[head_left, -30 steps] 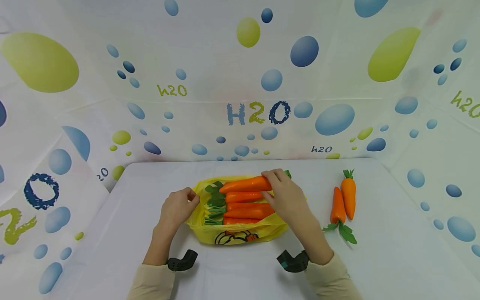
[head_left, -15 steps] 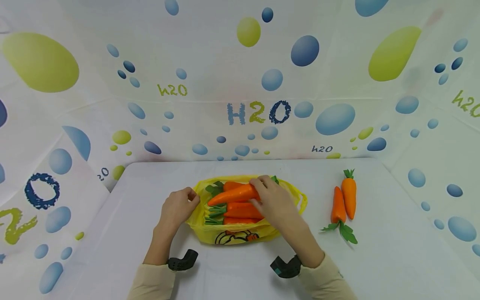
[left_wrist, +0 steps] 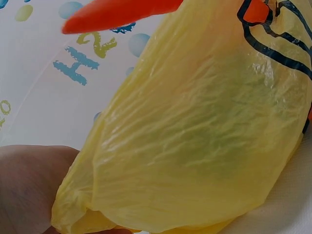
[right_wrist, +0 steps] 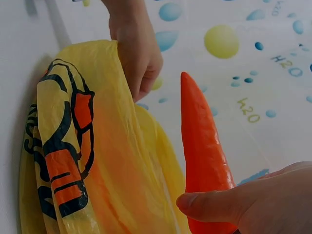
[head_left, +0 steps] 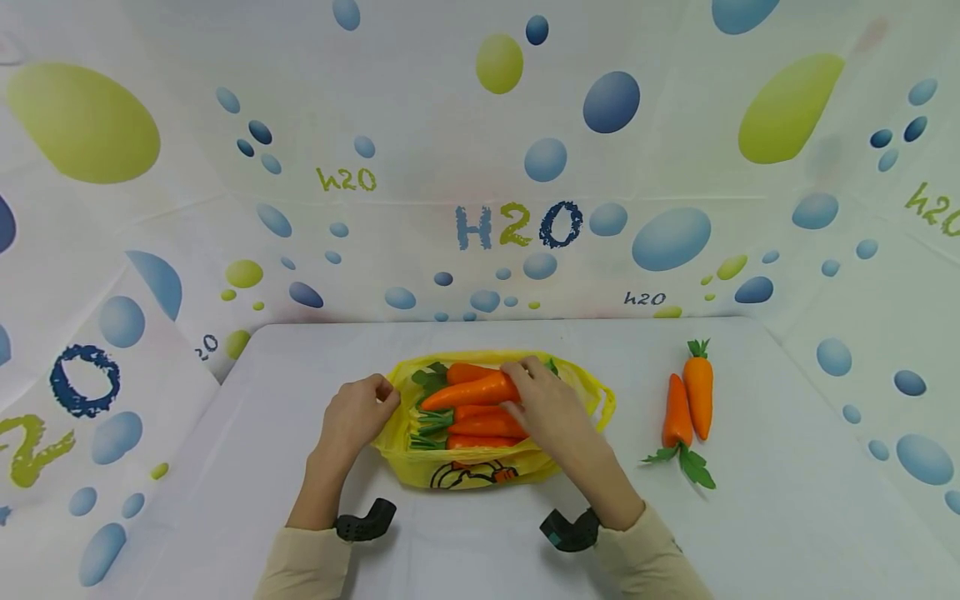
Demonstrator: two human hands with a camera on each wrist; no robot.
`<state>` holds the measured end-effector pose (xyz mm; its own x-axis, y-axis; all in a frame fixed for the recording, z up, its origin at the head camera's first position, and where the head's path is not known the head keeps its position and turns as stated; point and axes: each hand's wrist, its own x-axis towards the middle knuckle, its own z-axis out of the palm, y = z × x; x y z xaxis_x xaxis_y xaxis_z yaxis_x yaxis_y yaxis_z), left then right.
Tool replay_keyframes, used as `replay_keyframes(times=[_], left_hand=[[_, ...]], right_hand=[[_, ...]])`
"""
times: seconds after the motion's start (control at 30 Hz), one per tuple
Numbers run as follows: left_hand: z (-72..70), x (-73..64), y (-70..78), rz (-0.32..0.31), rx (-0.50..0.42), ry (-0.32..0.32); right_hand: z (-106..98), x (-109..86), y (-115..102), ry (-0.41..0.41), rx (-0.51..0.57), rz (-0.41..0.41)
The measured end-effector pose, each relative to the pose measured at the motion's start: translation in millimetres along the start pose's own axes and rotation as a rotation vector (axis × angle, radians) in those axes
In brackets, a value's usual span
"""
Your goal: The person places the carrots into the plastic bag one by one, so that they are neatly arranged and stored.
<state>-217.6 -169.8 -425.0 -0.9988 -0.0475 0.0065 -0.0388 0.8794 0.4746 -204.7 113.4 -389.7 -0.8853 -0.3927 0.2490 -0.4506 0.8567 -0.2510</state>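
Observation:
A yellow plastic bag (head_left: 480,475) lies on its side in the head view, its mouth spread and several orange carrots (head_left: 486,427) with green tops inside. At the bag's left rim, my left hand (head_left: 358,415) pinches the plastic; the left wrist view shows the thin film (left_wrist: 185,122) pulled taut from that hand. My right hand (head_left: 551,408) grips the thick end of a carrot (head_left: 472,390) above the others, its tip pointing left. In the right wrist view, the thumb lies across this carrot (right_wrist: 202,141), which stands clear of the bag's edge.
Two more carrots, one tip-up (head_left: 677,412) and one tip-down (head_left: 698,396), lie side by side on the white table (head_left: 780,500) at the right. A patterned cloth (head_left: 420,100) with blue and green spots hangs behind. A yellow bag handle (head_left: 606,408) loops out at the right.
My right hand has brought the carrot left and toward me, lower over the other carrots, and has hardly moved in the last half second. My left hand stays at the bag's rim.

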Motion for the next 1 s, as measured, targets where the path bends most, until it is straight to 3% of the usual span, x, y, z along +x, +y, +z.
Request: replay_keyframes(times=[0.37, 1.0], left_hand=[[0.2, -0.4, -0.8, 0.016, 0.003, 0.011], [1.1, -0.7, -1.4, 0.017, -0.004, 0.013]], right_hand=[[9.0, 2.8, 12.0, -0.078, 0.045, 0.076], [8.7, 3.3, 16.2, -0.155, 0.028, 0.108]])
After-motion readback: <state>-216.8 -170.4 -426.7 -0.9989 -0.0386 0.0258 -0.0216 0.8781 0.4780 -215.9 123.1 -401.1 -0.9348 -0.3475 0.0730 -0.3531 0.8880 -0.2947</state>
